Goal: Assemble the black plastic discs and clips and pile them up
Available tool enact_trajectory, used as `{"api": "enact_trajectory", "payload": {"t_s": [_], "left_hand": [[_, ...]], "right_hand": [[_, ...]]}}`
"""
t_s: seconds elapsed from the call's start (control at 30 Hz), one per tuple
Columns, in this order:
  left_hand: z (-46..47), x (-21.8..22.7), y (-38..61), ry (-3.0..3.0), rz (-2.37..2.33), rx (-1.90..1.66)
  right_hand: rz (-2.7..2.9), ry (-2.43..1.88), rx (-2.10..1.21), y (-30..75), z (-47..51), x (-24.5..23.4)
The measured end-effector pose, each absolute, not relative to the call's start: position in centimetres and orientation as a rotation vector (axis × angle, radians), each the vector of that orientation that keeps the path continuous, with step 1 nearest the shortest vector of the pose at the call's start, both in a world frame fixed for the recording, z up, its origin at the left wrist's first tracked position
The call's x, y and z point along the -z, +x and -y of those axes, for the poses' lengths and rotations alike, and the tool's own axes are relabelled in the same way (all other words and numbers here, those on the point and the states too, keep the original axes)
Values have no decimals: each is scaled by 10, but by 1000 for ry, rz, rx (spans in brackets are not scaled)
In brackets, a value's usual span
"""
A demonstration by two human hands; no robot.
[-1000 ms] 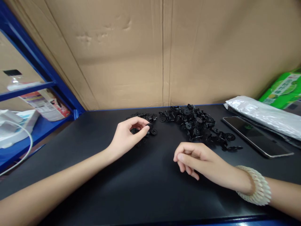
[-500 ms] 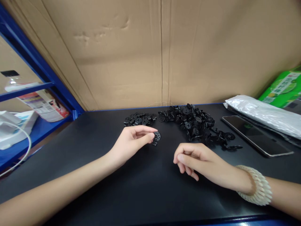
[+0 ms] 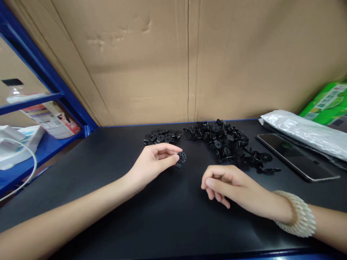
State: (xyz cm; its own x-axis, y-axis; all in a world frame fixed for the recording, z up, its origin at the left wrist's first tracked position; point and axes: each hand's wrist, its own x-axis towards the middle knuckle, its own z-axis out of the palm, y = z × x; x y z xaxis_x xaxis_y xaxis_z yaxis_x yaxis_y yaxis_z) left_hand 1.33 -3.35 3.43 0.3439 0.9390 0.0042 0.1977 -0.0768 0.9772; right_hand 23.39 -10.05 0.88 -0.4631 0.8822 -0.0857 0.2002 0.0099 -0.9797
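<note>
A small black plastic disc with holes (image 3: 182, 157) is pinched at its edge between the thumb and fingers of my left hand (image 3: 151, 161). A short clip-like piece hangs on the lower side of the disc, just above the table. My right hand (image 3: 226, 184) hovers over the table nearer to me, its fingers loosely curled and the thumb against the index finger; nothing shows in it. Behind my left hand lies a small heap of similar discs (image 3: 161, 136). A larger, jumbled pile of black disc parts (image 3: 227, 139) sits beyond my right hand.
A phone (image 3: 295, 155) lies right of the larger pile, beside a white plastic package (image 3: 306, 131) and a green pack (image 3: 326, 101). Cardboard (image 3: 141, 72) stands behind the black table (image 3: 162, 220). On the left, a blue shelf (image 3: 58, 144) holds a bottle (image 3: 54, 121) and a white device (image 3: 24, 142).
The disc in my left hand has turned slightly and shows more of its face. Both hands stay almost in place; the whole view has shifted a little.
</note>
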Motion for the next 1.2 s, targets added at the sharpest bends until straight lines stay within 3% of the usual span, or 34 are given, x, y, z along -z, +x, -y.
{"api": "enact_trajectory", "payload": {"t_s": [0.27, 0.53, 0.97, 1.2], "left_hand": [[-6, -57, -17, 1814, -1253, -1259], [-30, -40, -29, 1850, -1345, -986], [-2, -37, -13, 2054, -1298, -1119], [46, -20, 14, 2401, -804, -790]], "right_hand": [[1719, -1109, -1493, 236, 102, -9], [1724, -1128, -1492, 234, 102, -10], [1748, -1142, -1447, 235, 102, -15], [1931, -1182, -977, 284, 82, -58]]}}
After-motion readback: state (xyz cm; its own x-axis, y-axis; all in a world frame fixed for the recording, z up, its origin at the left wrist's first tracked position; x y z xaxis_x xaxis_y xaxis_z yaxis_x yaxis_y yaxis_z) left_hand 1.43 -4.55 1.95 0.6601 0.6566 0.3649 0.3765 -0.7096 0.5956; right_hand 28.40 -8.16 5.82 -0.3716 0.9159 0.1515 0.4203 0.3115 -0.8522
